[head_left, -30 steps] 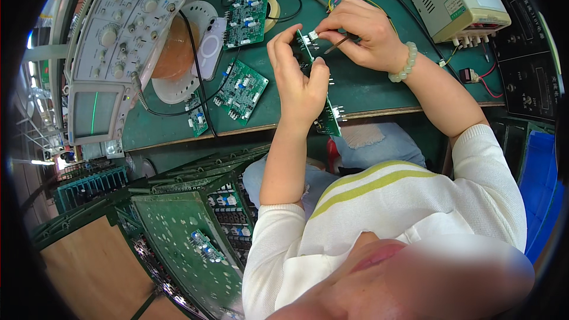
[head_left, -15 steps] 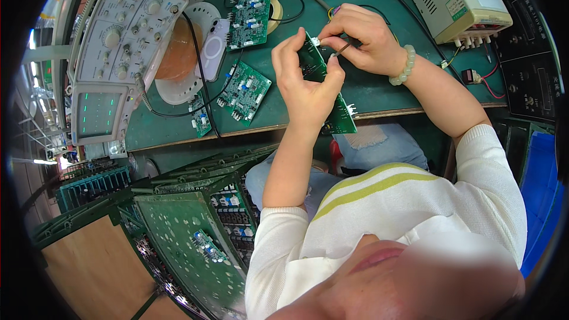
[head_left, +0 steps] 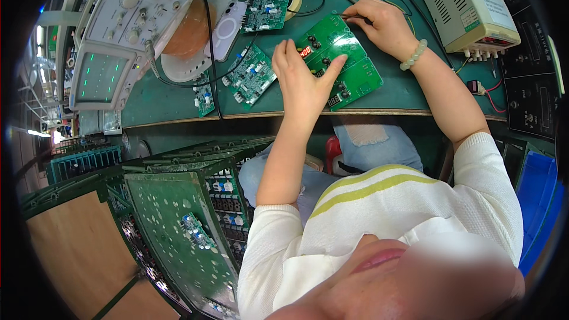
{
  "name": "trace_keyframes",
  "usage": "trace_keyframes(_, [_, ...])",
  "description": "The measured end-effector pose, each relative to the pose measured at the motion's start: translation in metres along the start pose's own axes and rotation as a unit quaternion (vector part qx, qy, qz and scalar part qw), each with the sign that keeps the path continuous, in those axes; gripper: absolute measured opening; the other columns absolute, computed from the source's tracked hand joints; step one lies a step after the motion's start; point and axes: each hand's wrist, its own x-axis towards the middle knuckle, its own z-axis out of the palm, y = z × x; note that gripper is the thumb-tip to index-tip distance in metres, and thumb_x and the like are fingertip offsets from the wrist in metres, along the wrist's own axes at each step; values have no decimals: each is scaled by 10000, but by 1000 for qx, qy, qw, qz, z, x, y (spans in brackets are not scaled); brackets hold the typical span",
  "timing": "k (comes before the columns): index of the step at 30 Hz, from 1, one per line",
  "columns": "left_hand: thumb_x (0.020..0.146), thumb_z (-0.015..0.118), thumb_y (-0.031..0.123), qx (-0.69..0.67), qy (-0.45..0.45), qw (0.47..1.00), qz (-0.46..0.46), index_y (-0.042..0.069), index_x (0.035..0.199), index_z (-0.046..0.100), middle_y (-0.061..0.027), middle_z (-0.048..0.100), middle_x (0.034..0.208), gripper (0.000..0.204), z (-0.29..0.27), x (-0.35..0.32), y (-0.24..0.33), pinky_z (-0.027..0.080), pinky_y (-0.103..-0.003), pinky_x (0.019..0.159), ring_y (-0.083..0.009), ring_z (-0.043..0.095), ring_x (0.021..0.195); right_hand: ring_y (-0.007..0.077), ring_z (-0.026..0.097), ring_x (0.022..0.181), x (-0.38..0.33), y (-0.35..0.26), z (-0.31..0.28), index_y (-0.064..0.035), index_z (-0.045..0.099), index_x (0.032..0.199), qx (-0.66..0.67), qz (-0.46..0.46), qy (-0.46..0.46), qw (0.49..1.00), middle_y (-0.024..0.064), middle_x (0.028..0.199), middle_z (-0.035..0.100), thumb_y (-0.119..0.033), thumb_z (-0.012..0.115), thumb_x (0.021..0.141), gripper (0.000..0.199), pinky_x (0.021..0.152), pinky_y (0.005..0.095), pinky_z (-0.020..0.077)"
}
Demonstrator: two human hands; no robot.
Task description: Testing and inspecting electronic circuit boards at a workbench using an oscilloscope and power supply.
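A green circuit board (head_left: 354, 53) lies face up on the workbench, with small black buttons and a red lit digit display (head_left: 305, 52). My left hand (head_left: 302, 80) rests over its left side, fingers apart and thumb stretched onto the board. At the board's far corner, my right hand (head_left: 382, 26) is closed on a thin dark lead (head_left: 354, 16); its exact tip is hard to make out. Other populated boards lie to the left: a long board (head_left: 269, 0), a smaller board (head_left: 252, 74) and a narrow board (head_left: 203, 95).
An oscilloscope (head_left: 127, 18) stands at the left beside a white perforated plate (head_left: 178, 71) and a phone (head_left: 227, 32). A power supply (head_left: 465, 6) is at the far right. Black cables cross the green bench (head_left: 403, 98). A board rack (head_left: 172, 213) stands below left, a blue bin (head_left: 536, 195) at right.
The circuit board was held up on edge and now lies face up, its display lit red. My left hand's grip has loosened and spread. My right hand has moved slightly right.
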Motion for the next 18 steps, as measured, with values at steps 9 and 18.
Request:
trace_keyframes(9, [723, 833, 253, -48, 40, 998, 22, -98, 1275, 363, -275, 376, 1354, 805, 16, -10, -11, 345, -455, 1071, -369, 399, 1273, 279, 657, 821, 2, -8, 4, -80, 694, 952, 19, 72, -31, 997, 84, 891, 693, -130, 631, 850, 130, 709, 370, 522])
trace_keyframes(18, [874, 647, -27, -558, 87, 815, -129, -2, 1335, 362, -136, 495, 1296, 542, 15, -3, -9, 504, -283, 866, -184, 566, 1096, 290, 663, 795, -1, -17, 3, -74, 680, 953, 73, 75, 11, 994, 109, 888, 679, -93, 650, 830, 128, 690, 365, 522])
